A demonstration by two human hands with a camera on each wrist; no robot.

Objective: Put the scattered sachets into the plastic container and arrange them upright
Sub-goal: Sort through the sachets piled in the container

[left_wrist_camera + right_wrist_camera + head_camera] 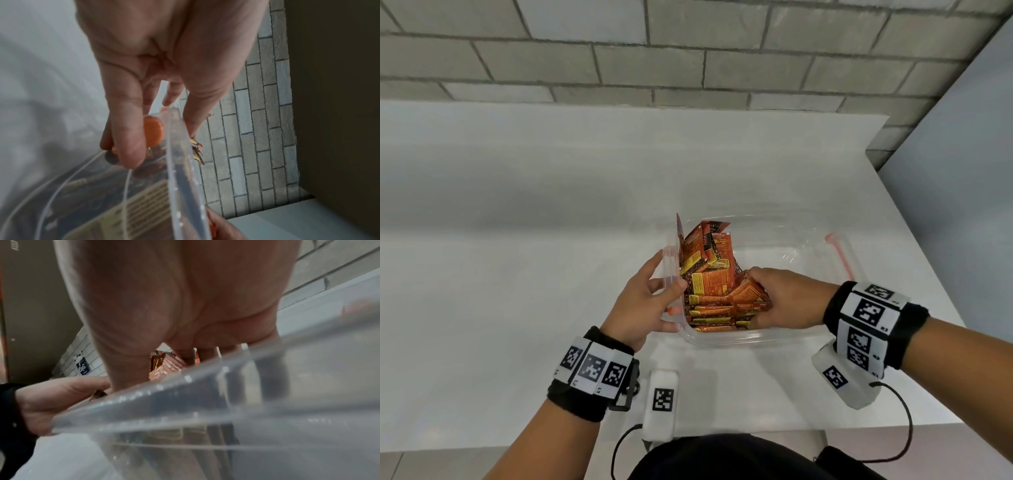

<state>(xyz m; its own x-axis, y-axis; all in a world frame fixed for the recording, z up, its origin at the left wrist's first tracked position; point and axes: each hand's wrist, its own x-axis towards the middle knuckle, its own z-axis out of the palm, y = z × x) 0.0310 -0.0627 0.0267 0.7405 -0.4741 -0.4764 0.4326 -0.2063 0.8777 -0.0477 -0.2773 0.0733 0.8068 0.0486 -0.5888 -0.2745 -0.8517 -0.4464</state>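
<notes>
A clear plastic container (774,340) stands on the white counter in front of me. Several orange-red sachets (712,281) fill its left half, some leaning upright against the left wall and others stacked flat. My left hand (664,286) grips the container's left wall, thumb inside and fingers outside by the orange clip (153,131); the rim (180,162) runs past the left hand (156,113). My right hand (756,294) is inside the container, fingers curled round the sachets' right side. The right wrist view has the palm (174,305), the rim (205,394) and sachet tops (166,366).
The container's right side carries a pink clip (840,255). A grey brick wall (688,61) rises behind the counter (517,240), and a grey panel (962,171) borders it on the right. The counter's front edge lies close to my body.
</notes>
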